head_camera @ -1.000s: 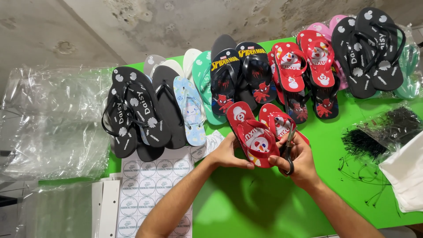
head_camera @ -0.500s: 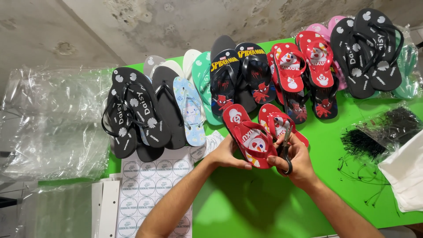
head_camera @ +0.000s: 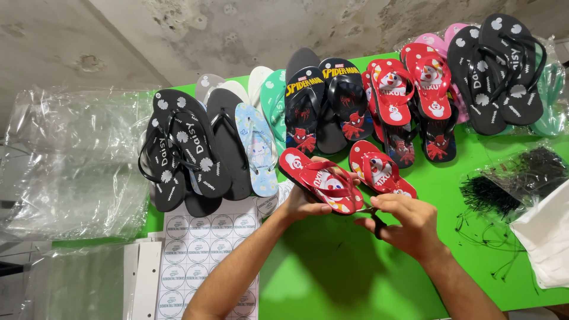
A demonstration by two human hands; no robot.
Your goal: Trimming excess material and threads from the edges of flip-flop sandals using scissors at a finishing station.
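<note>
A person's left hand (head_camera: 305, 204) has a firm grip on a red flip-flop (head_camera: 323, 182) with a white cartoon print, holding it by its edge just above a bright green table (head_camera: 332, 266). The right hand (head_camera: 409, 222) is clenched around a pair of dark-handled scissors (head_camera: 374, 218), whose tip meets the underside of that flip-flop near its heel end. A second red flip-flop (head_camera: 379, 170) of the same print lies just beside the first, partly behind the right hand's fingers.

Along the far side of the table, more sandals lie in overlapping pairs: black flip-flops with white flower marks (head_camera: 181, 154) at the left, a pale blue one (head_camera: 256, 149) and mint green ones next, dark blue superhero-print pairs (head_camera: 326, 101) in the middle, red snowman-print pairs (head_camera: 412, 83) further right, and another black flowered pair (head_camera: 498, 74) at the right end.

A sheet of round white stickers (head_camera: 201, 255) lies near the left forearm. Clear plastic bags (head_camera: 71, 172) are heaped off the table's left edge, and a bundle of black plastic ties (head_camera: 510, 181) sits near the right edge, beside a white bag (head_camera: 548, 237).
</note>
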